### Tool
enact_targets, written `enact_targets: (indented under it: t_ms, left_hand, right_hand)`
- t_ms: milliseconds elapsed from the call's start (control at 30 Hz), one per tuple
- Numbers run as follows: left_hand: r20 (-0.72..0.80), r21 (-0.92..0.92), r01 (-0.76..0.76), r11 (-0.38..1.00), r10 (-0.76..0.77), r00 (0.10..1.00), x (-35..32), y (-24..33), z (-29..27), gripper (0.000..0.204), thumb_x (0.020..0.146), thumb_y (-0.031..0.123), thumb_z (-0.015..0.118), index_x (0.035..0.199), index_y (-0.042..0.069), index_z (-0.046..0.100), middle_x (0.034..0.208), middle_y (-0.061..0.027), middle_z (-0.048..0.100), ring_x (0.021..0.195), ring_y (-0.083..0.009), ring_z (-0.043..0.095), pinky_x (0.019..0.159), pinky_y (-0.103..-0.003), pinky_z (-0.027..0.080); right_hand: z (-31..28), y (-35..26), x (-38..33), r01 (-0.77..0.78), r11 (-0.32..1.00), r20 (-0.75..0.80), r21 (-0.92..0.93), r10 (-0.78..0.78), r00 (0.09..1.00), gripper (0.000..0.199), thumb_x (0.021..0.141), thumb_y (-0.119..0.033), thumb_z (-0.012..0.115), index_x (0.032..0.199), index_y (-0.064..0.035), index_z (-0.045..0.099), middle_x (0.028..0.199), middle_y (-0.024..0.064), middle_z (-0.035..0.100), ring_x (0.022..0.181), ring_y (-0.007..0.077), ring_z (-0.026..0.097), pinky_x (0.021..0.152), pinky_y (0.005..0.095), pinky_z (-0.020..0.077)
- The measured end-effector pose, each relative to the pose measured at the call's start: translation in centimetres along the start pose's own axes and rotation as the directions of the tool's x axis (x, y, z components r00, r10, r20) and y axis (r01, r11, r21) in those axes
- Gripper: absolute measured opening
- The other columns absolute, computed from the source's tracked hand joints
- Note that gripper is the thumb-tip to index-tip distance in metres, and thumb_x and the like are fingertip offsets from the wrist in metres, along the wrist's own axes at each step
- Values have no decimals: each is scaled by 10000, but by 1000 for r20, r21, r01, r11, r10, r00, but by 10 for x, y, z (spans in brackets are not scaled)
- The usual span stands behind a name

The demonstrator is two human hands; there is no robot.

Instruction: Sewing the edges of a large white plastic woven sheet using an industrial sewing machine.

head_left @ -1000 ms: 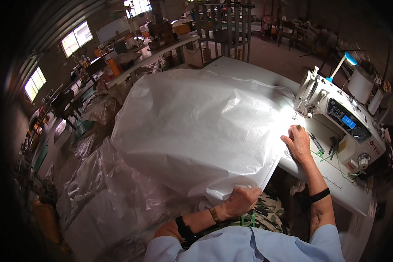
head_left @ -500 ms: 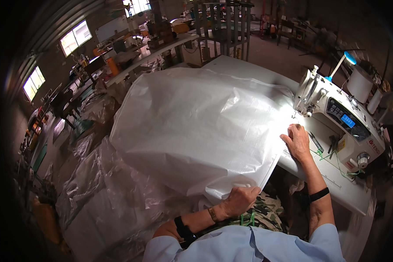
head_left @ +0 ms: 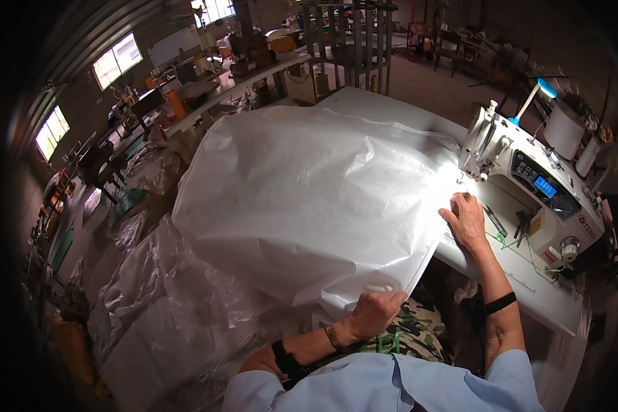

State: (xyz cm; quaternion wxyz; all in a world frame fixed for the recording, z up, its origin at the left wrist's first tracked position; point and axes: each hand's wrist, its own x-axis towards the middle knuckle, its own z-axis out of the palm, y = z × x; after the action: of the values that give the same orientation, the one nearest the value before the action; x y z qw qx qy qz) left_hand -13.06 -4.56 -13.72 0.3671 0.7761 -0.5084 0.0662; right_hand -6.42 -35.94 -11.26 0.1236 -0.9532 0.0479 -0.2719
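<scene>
Workshop surface [head_left: 529,288]: mid-seam. Your left hand [head_left: 376,312] grips woven plastic sheet [head_left: 309,199], right hand [head_left: 465,221] flat near sewing machine [head_left: 529,185]; next, feed straight w/ steady tension.

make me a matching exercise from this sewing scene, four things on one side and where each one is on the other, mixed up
Things:
1. left hand
2. right hand
3. sewing machine
4. white woven sheet

Places:
A. standing at the right end of the table
B. flat on the sheet's edge, just in front of the machine's needle
C. gripping the near edge of the sheet, close to the person's body
D. spread over the table and hanging off its left side

Pairs: 1-C, 2-B, 3-A, 4-D
</scene>
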Motion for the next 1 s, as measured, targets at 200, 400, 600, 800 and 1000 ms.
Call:
enact_targets:
  t_ms: [200, 400, 600, 800, 1000]
  left_hand:
    - [-7, 14, -30, 999, 30, 1000, 2, -1, 0, 156, 788, 11, 646, 887, 47, 531, 710, -118, 551, 673, -293, 639, 575, -399, 493]
    - [-13, 44, -101, 994, 102, 995, 6, -3, 7, 153, 774, 3, 638, 811, 37, 494, 683, -117, 534, 646, -292, 630, 552, -392, 490]
    - [-6, 75, -105, 992, 106, 994, 7, -3, 6, 149, 769, 1, 637, 801, 41, 497, 661, -116, 521, 629, -277, 629, 547, -388, 490]
    - [2, 95, -103, 990, 103, 995, 7, -3, 6, 158, 764, 11, 648, 791, 48, 497, 658, -109, 524, 621, -271, 626, 539, -386, 489]
    - [22, 97, -91, 991, 89, 996, 5, -6, 11, 163, 757, 16, 655, 800, 48, 501, 663, -107, 528, 627, -276, 628, 540, -388, 489]
  right_hand:
    - [-3, -7, 0, -11, 1000, 7, 22, 10, 1000, 369, 810, -341, 766, 936, -30, 612, 931, 105, 606, 906, 293, 548, 823, 414, 417]
    - [-7, -7, -1, -21, 1000, 13, 5, 21, 1000, 352, 811, -325, 765, 926, -27, 616, 929, 104, 604, 911, 293, 543, 838, 417, 415]
    - [-3, -6, 0, -48, 999, 13, -13, 48, 999, 391, 814, -367, 760, 945, -27, 619, 958, 105, 614, 945, 289, 551, 853, 413, 415]
    - [-2, -5, -1, -28, 1000, -9, -4, 28, 1000, 388, 815, -365, 760, 946, -28, 620, 958, 102, 614, 932, 286, 550, 850, 413, 413]
    - [-6, -10, 0, -54, 998, 33, 31, 53, 998, 383, 814, -365, 762, 933, -31, 617, 923, 100, 607, 929, 285, 550, 849, 411, 413]
